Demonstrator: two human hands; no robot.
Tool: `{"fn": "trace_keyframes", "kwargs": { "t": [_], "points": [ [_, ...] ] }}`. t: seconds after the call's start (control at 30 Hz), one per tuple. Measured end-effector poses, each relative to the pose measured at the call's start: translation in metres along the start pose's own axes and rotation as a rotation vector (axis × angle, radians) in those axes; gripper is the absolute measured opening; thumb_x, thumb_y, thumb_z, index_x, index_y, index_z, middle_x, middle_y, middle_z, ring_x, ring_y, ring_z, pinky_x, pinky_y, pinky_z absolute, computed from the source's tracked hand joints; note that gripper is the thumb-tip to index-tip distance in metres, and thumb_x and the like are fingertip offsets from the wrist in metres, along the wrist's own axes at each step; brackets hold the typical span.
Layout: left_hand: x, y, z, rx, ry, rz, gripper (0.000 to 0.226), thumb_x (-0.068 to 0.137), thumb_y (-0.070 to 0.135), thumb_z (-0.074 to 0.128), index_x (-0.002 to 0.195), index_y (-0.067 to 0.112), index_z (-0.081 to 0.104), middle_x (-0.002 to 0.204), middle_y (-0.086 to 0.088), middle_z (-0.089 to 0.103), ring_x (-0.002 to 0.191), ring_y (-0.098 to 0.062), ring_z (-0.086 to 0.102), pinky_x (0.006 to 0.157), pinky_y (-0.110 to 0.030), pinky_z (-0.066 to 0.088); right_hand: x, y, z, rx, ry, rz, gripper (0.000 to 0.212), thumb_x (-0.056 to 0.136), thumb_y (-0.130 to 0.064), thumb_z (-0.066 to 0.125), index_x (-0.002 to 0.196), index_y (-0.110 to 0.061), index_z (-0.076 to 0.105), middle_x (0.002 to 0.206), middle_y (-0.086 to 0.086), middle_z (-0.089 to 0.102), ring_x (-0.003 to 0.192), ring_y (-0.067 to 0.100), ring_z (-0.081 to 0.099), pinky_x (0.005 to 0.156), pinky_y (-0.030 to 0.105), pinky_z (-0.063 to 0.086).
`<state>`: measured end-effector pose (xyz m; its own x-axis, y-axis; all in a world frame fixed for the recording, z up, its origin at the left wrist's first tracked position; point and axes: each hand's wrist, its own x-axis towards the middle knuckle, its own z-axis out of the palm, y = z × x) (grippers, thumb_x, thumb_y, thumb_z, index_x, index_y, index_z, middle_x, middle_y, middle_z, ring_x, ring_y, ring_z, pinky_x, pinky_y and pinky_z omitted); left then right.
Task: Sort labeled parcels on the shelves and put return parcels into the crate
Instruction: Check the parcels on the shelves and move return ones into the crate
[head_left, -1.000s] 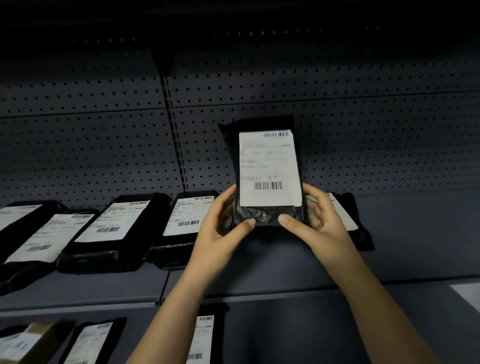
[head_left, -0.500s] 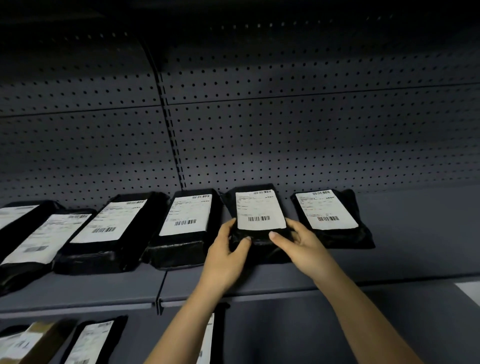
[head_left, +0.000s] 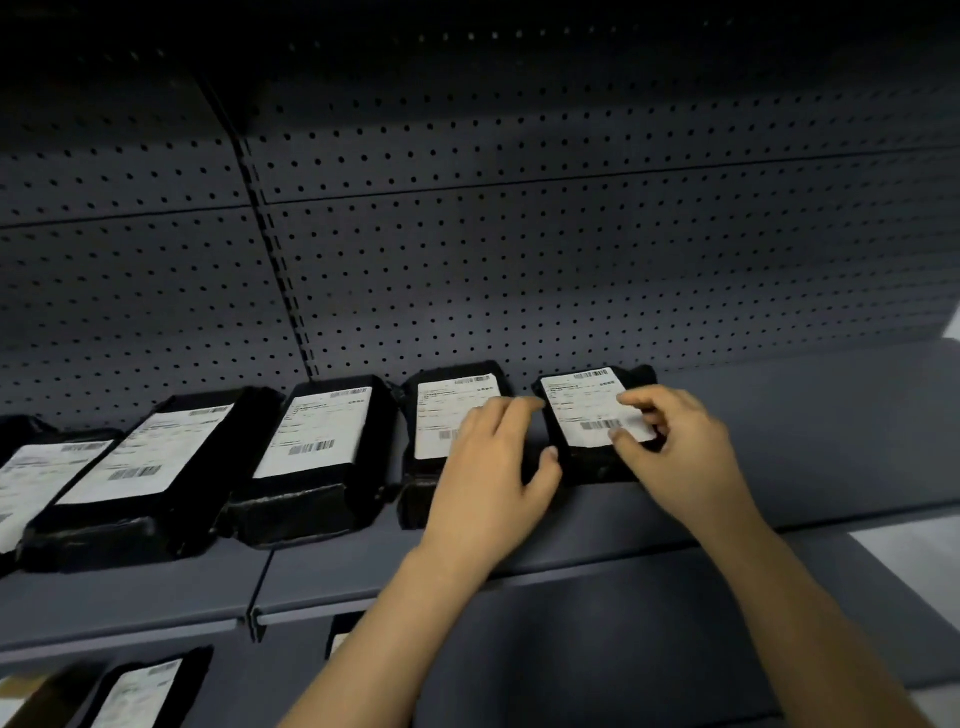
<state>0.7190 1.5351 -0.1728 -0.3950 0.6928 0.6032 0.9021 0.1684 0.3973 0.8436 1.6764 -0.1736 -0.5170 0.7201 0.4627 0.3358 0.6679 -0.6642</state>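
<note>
Since half a second back, both hands have slid right, off the parcel they were setting down and onto its neighbour at the right end of the row. From my remote seat I see the right hand (head_left: 675, 452) resting on the rightmost parcel (head_left: 592, 462), thumb and forefinger curled over the right edge of its white label (head_left: 587, 405); I cannot tell whether that grip is pinching the label or only touching it. My left hand (head_left: 493, 478) lies spread and loose, grip wide with nothing in it, its thumb against the left side of that same parcel and its fingers reaching over the gap toward the label's upper left corner. It covers the lower right part of the second parcel (head_left: 441, 415), which lies flat just beside the rightmost one.

Left of these, a third parcel (head_left: 317, 457) and a fourth parcel (head_left: 140, 483) lie label up, angled slightly, close together, and another label (head_left: 31, 483) shows at the left edge. All sit on the grey shelf (head_left: 810, 436) against the pegboard back wall (head_left: 519, 270). To the right of the hands the shelf is bare grey metal.

On the lower shelf, a black parcel with a label (head_left: 140, 691) shows at bottom left beside a brown box corner (head_left: 26, 701), and a small part of another label peeks out near my left forearm. Print on every label is too blurred to read
</note>
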Motion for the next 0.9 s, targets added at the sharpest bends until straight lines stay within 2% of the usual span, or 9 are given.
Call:
{"fn": "trace_keyframes", "kwargs": {
  "t": [0.1,0.2,0.33,0.4,0.5,0.6,0.73,0.9],
  "points": [
    [0.010,0.015,0.023,-0.013,-0.076,-0.011,0.043,0.092,0.030,0.057,0.132,0.015,0.048,0.123,0.000,0.051,0.115,-0.017,0.044,0.097,-0.026,0.036,0.005,0.021,-0.012,-0.057,0.007,0.053,0.031,0.084,-0.014,0.071,0.114,-0.015,0.065,0.112,0.006,0.060,0.095,0.012,0.053,0.079,0.024,0.040],
    [0.018,0.028,0.049,0.043,-0.169,-0.060,0.046,0.094,0.032,0.053,0.135,0.012,0.044,0.130,-0.007,0.050,0.119,-0.025,0.044,0.100,-0.032,0.038,0.007,0.042,-0.012,-0.066,-0.016,0.121,0.035,0.086,-0.020,0.070,0.120,-0.014,0.062,0.117,0.009,0.060,0.102,0.020,0.057,0.083,0.026,0.042],
    [0.026,0.034,0.074,0.143,-0.290,-0.227,0.051,0.097,0.039,0.046,0.137,0.008,0.037,0.138,-0.011,0.044,0.126,-0.029,0.039,0.102,-0.035,0.035,0.012,0.061,-0.001,-0.055,-0.107,0.206,0.048,0.091,-0.032,0.063,0.133,-0.010,0.055,0.127,0.011,0.058,0.117,0.026,0.055,0.095,0.034,0.045],
    [0.027,0.032,0.085,0.139,-0.327,-0.337,0.058,0.098,0.043,0.042,0.141,0.006,0.032,0.143,-0.013,0.040,0.129,-0.031,0.037,0.104,-0.037,0.034,0.015,0.067,0.005,-0.064,-0.152,0.227,0.045,0.092,-0.038,0.059,0.128,-0.010,0.058,0.121,0.011,0.061,0.113,0.028,0.056,0.093,0.036,0.047],
    [0.027,0.029,0.096,0.076,-0.357,-0.460,0.060,0.099,0.045,0.038,0.141,0.003,0.030,0.140,-0.016,0.046,0.126,-0.033,0.042,0.100,-0.038,0.036,0.016,0.073,0.012,-0.100,-0.205,0.245,0.043,0.093,-0.043,0.055,0.115,-0.007,0.063,0.107,0.012,0.065,0.104,0.032,0.058,0.087,0.039,0.048],
    [0.027,0.027,0.101,-0.011,-0.313,-0.503,0.057,0.100,0.043,0.039,0.139,0.003,0.032,0.132,-0.017,0.055,0.120,-0.034,0.049,0.093,-0.037,0.042,0.016,0.075,0.017,-0.084,-0.191,0.227,0.031,0.094,-0.035,0.055,0.108,-0.009,0.065,0.100,0.010,0.068,0.098,0.031,0.058,0.085,0.040,0.048],
    [0.026,0.029,0.105,-0.149,-0.180,-0.531,0.046,0.099,0.036,0.045,0.136,0.009,0.038,0.127,-0.012,0.059,0.117,-0.031,0.053,0.091,-0.036,0.045,0.015,0.069,0.012,0.147,-0.144,0.263,0.019,0.095,-0.023,0.059,0.110,-0.012,0.063,0.093,-0.007,0.062,0.090,0.011,0.056,0.075,0.023,0.040],
    [0.026,0.036,0.101,-0.347,0.058,-0.532,0.042,0.092,0.017,0.060,0.131,0.017,0.045,0.122,-0.001,0.061,0.114,-0.020,0.056,0.091,-0.025,0.044,0.016,0.065,0.005,0.321,-0.046,0.239,0.022,0.089,-0.016,0.067,0.107,-0.024,0.057,0.093,-0.018,0.060,0.086,-0.003,0.056,0.066,0.004,0.040]
  ]
}}
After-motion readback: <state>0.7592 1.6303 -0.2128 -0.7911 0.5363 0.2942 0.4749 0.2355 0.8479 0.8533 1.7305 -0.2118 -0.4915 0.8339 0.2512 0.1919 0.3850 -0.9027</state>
